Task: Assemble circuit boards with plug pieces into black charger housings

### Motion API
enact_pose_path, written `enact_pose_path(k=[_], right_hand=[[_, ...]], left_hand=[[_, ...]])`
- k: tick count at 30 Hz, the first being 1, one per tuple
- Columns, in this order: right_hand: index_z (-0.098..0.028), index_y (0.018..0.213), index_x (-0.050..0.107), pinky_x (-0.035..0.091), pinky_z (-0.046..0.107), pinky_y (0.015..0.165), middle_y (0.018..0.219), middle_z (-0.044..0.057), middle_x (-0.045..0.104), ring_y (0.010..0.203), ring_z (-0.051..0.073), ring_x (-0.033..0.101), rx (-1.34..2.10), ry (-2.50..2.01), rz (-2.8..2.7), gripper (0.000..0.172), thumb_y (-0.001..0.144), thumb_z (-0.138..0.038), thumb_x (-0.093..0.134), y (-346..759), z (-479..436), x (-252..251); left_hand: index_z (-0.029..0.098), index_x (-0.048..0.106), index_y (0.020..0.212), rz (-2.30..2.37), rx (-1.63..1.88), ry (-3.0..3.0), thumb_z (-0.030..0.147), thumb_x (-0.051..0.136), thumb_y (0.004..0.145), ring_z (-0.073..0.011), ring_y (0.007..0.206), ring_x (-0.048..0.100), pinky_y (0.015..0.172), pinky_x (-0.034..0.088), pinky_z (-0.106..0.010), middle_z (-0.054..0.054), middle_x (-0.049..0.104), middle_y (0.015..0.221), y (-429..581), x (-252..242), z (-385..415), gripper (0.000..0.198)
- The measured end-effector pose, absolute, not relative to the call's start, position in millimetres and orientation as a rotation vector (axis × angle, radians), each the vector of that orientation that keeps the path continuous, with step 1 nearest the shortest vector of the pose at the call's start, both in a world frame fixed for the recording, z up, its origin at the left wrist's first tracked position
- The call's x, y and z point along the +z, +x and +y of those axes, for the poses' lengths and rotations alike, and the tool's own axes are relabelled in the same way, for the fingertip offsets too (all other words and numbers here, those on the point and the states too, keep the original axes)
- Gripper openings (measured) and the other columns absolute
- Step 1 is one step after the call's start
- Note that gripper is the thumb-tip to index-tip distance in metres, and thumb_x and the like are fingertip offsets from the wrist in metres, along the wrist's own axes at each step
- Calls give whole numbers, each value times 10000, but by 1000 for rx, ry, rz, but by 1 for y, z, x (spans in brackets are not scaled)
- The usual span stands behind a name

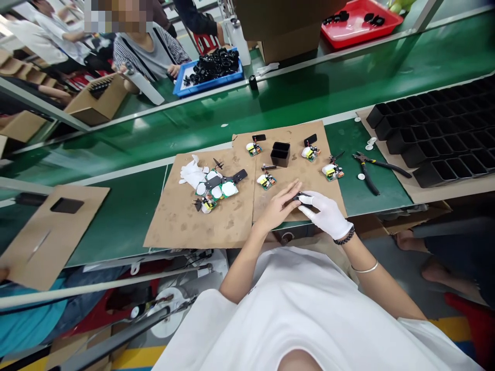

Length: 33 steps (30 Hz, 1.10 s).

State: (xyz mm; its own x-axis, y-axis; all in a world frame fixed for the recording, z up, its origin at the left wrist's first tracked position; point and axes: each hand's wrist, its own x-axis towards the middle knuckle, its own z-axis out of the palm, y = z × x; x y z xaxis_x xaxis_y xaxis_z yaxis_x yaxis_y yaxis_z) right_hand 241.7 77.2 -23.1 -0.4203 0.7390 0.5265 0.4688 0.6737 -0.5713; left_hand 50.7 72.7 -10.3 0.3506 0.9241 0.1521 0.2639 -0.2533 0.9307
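Observation:
My bare left hand (279,207) and my white-gloved right hand (328,214) meet at the front edge of the cardboard mat (232,224). Between their fingertips is a small black plastic part (302,198), mostly covered, so its exact kind does not show. Both hands are closed on it. Just beyond them lies a small circuit board (266,180) with a yellow component. Another board (332,172) sits to the right, with black pieces attached. Farther back are two more boards, one at left (254,149) and one at right (310,153), around a pair of black open boxes (280,154).
Left on the mat, several boards with white discs (229,189) lie by a crumpled white glove (192,172). Pliers (367,170) rest at right, near rows of black boxes (436,172). Across the green conveyor (185,123) are a blue tray (211,78), a red tray (359,31) and a co-worker.

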Motion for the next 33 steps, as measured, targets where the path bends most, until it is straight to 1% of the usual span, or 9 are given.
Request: enact_pose_path(k=[4, 9, 13, 15, 18, 22, 28, 30, 33], right_hand=[[-207, 957, 694, 619, 371, 885, 1154, 104, 734, 1060, 236, 717, 375, -885, -2130, 121, 930, -265, 591, 239, 83, -19], [-216, 1002, 687, 617, 391, 908, 1125, 90, 747, 1043, 248, 725, 421, -909, -2069, 126, 890, -247, 640, 239, 83, -23], [-213, 974, 685, 639, 373, 808, 984, 67, 775, 902, 240, 756, 419, -966, -1997, 119, 860, -245, 675, 240, 77, -16], [-217, 973, 684, 634, 376, 827, 1023, 74, 772, 930, 244, 752, 347, -995, -1926, 130, 847, -248, 693, 241, 72, -13], [-220, 994, 686, 625, 369, 856, 1087, 90, 759, 977, 243, 743, 228, -995, -1864, 142, 853, -241, 684, 241, 67, -16], [-218, 957, 688, 637, 338, 724, 919, 70, 775, 833, 227, 757, 201, -1001, -1945, 96, 887, -257, 636, 243, 66, -18], [-227, 1024, 689, 607, 398, 902, 1091, 91, 752, 996, 256, 731, 293, -1099, -1824, 178, 854, -276, 684, 252, 65, -14], [-223, 993, 690, 623, 393, 850, 1041, 87, 761, 943, 252, 742, 367, -1112, -1849, 151, 861, -292, 668, 253, 67, -24], [-220, 1012, 687, 629, 387, 831, 1035, 81, 763, 932, 245, 745, 431, -1140, -1864, 170, 860, -295, 671, 252, 71, -39]], left_hand=[[275, 539, 1404, 1013, 946, 1627, 388, 510, 970, -215, 1447, 425, 1240, 281, -392, -37, 486, 1525, 51, -12, 72, 450], [239, 617, 1330, 934, 953, 1453, 418, 602, 918, -259, 1361, 522, 1193, 352, -413, -68, 583, 1441, 53, -16, 79, 450], [245, 621, 1305, 987, 1060, 1354, 448, 617, 903, -245, 1281, 585, 1144, 413, -410, -80, 635, 1372, 54, -22, 72, 450], [228, 616, 1287, 1108, 1174, 1294, 446, 616, 904, -232, 1210, 626, 1104, 450, -401, -98, 669, 1298, 52, -26, 61, 441], [203, 625, 1229, 1288, 1276, 1280, 390, 628, 903, -218, 1151, 644, 1071, 467, -387, -106, 693, 1204, 49, -30, 40, 376], [202, 668, 1121, 1423, 1261, 1432, 280, 609, 908, -205, 1114, 645, 1040, 476, -369, -90, 703, 1139, 46, -30, 25, 235], [194, 687, 1058, 1434, 1228, 1515, 239, 591, 909, -209, 1094, 646, 1011, 492, -375, -94, 699, 1131, 46, -31, 26, 183], [202, 678, 1099, 1408, 1204, 1515, 251, 601, 909, -215, 1127, 639, 1042, 476, -388, -95, 697, 1161, 47, -31, 28, 211], [231, 581, 1304, 1253, 1154, 1533, 280, 676, 871, -229, 1239, 598, 1114, 433, -407, -103, 653, 1305, 54, -26, 40, 446]])
